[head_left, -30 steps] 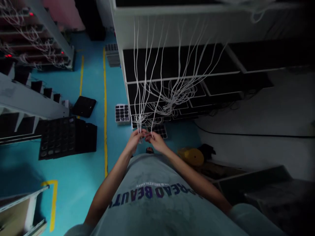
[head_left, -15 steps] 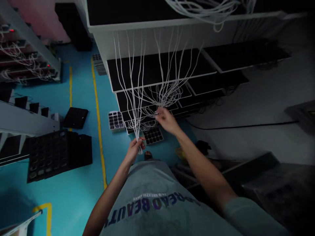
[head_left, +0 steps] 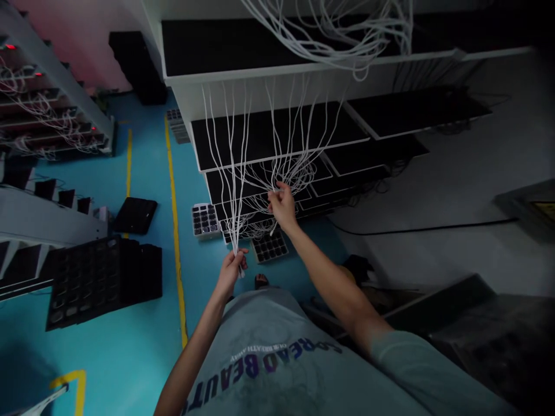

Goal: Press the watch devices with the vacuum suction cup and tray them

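Note:
Several white cables [head_left: 233, 190] run down from the shelf unit and gather in my left hand [head_left: 231, 269], whose fingers are closed round them, with their ends poking out below. My right hand [head_left: 282, 205] is at a second bunch of white cables [head_left: 299, 173] in front of the lower shelves. Its fingers are bent around part of this bunch, and a loose white cable end shows just below them. Above, a thick tangle of white cables [head_left: 329, 55] hangs over the edge of the top shelf [head_left: 208, 49].
Trays with dark cells stand on the blue floor, one [head_left: 205, 221] left of the shelves and one [head_left: 269, 245] beneath them. Stacked black trays [head_left: 87, 277] are at the left. A black cord [head_left: 416, 230] crosses at the right.
The camera view has shifted, with the shelves now lower in it. My right hand has moved left and turned more upright at the second bunch. My left hand keeps hold of its cables.

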The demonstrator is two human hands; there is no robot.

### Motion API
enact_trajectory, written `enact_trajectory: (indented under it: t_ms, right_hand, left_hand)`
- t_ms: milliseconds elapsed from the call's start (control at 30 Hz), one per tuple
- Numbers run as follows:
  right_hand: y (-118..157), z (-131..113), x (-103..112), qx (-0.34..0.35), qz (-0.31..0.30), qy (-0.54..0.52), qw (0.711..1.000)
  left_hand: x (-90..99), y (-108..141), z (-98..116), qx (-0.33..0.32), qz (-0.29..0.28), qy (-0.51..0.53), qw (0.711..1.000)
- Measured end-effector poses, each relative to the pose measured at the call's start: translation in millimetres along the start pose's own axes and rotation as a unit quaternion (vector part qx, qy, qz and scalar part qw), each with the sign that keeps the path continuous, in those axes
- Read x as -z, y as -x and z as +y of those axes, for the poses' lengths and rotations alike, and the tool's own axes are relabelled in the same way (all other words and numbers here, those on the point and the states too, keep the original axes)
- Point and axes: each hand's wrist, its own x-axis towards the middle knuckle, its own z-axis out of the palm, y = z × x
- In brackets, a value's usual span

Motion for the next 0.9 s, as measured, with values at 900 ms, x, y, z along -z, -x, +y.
enact_trajectory:
  t_ms: [900]
  right_hand:
    - [-34.6,-14.9,-21.3,0.048,0.064,0.173,0.982]
  left_hand:
    - [-1.9,2.7,-1.1,-0.026,0.035,-0.075,0.996]
